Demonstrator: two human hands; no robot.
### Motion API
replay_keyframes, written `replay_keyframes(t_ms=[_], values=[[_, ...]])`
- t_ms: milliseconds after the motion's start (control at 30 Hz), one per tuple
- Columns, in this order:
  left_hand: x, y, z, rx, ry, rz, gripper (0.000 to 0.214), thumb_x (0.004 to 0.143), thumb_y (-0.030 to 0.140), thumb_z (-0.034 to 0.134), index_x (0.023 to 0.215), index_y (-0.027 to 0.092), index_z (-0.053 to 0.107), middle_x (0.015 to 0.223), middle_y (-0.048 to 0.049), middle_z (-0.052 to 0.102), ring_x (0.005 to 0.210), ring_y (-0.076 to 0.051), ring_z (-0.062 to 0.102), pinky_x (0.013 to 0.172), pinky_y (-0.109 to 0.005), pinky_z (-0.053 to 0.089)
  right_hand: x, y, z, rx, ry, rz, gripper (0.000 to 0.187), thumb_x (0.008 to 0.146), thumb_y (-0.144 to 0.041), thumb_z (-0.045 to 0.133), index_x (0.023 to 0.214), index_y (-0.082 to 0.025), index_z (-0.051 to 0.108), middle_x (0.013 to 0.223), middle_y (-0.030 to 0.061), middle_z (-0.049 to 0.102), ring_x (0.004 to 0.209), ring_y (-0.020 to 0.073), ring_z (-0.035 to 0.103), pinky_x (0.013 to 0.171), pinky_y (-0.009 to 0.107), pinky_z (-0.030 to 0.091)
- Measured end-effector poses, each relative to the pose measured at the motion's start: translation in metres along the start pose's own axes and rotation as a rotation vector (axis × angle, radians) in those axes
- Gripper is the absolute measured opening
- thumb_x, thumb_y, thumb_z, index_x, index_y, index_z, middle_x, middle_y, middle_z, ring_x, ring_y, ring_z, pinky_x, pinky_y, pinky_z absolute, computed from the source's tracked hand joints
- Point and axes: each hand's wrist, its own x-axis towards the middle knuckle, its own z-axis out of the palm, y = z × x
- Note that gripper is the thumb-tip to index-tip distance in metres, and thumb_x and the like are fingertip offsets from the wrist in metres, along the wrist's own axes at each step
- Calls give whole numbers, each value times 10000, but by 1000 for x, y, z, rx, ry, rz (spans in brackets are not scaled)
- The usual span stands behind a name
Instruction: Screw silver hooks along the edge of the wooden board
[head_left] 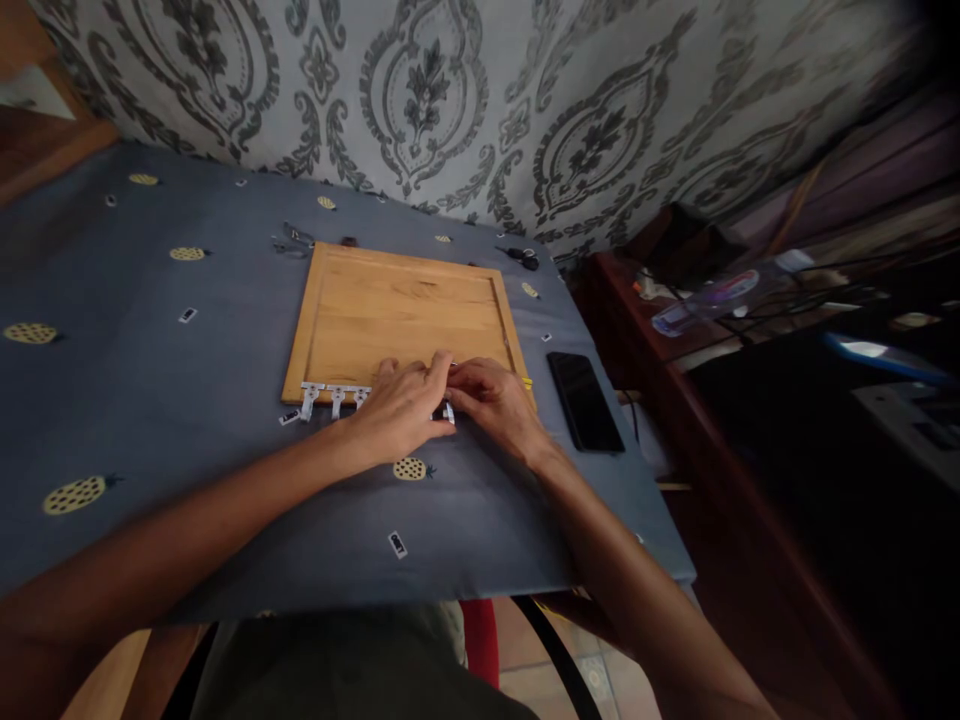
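Note:
A square wooden board (397,310) with a raised rim lies flat on the blue-grey cloth. Several small silver metal brackets (322,396) stick out along its near edge. My left hand (401,405) lies over that near edge, fingers curled and pressed down together on the row of brackets. My right hand (491,395) meets it from the right, fingers bent and pinched on a small metal piece (448,411) at the board's edge; what exactly sits under the fingertips is hidden.
A black phone (585,400) lies face up right of the board. Small metal parts (292,240) and a dark key-like object (523,257) sit beyond it. The table edge (660,520) drops off at right beside a cluttered dark wooden shelf (720,300).

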Motion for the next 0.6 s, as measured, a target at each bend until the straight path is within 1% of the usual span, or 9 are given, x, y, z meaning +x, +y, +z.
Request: replay_keyframes(t_ms=[133, 267, 400, 600], values=[[0, -1, 1, -3, 9, 16, 609, 849, 311, 734, 1299, 146, 359, 1135, -151, 700, 1133, -340, 641, 957, -467, 396, 2, 1, -1, 52, -22, 13, 68, 857, -229, 680, 804, -213, 720, 894, 49, 710, 844, 188, 656, 733, 333, 507], [0, 0, -2, -18, -18, 12, 611, 852, 292, 725, 1306, 133, 348, 1148, -162, 694, 1159, -341, 632, 979, -484, 383, 1, 5, 1, 105, -20, -8, 63, 853, -223, 680, 810, -221, 726, 896, 49, 706, 827, 180, 662, 716, 330, 525], [0, 1, -4, -31, -12, 12, 620, 851, 294, 729, 1311, 147, 340, 1140, -152, 703, 1134, -333, 643, 976, -486, 381, 0, 7, 2, 114, -19, -2, 63, 850, -210, 680, 809, -224, 725, 906, 51, 707, 837, 187, 669, 720, 336, 533], [0, 3, -5, -29, -41, -32, 657, 847, 295, 750, 1327, 117, 338, 1172, -178, 694, 1165, -351, 637, 998, -495, 377, 0, 6, 2, 123, -19, -9, 74, 869, -248, 679, 806, -225, 710, 909, 52, 722, 854, 200, 680, 771, 357, 536]])
